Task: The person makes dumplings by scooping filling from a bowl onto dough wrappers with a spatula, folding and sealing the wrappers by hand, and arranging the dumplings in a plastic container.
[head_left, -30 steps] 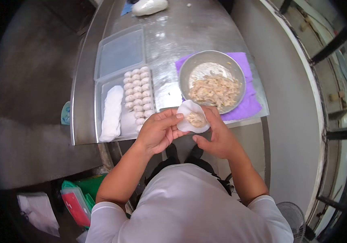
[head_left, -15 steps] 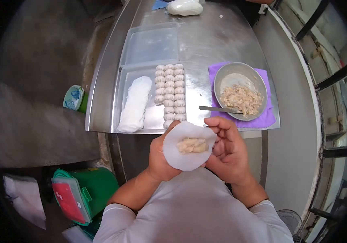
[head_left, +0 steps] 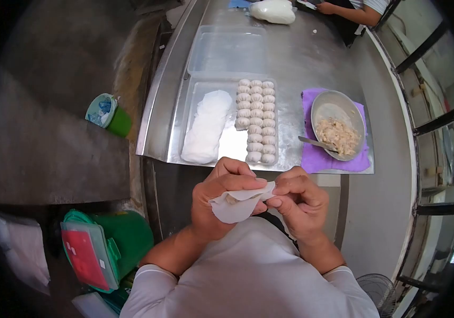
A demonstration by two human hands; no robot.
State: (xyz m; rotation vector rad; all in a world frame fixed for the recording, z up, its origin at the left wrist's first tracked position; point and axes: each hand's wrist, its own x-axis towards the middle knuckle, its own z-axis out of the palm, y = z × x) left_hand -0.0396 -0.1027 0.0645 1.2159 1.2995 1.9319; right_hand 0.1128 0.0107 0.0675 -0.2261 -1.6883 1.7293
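Wrapper [head_left: 233, 212], partly folded over filling [head_left: 230, 200], sits in the left hand [head_left: 209, 204], grip closed, the right hand [head_left: 305, 209] pinching its edge, which likely needs light pressure.

left hand [head_left: 208, 204]: i cannot view the fingers behind the wrapper [head_left: 232, 213]. right hand [head_left: 305, 205]: its fingertips cover the pinched edge. filling [head_left: 231, 199]: mostly hidden by the fold. utensil [head_left: 313, 141]: i note its far end is buried in the mix [head_left: 339, 135]. co-worker [head_left: 363, 13]: cut off by the top edge. small bin [head_left: 119, 123]: contents too blurred to identify. red panel [head_left: 83, 257]: i cannot read its small marks. fan [head_left: 378, 290]: cut off at the bottom.
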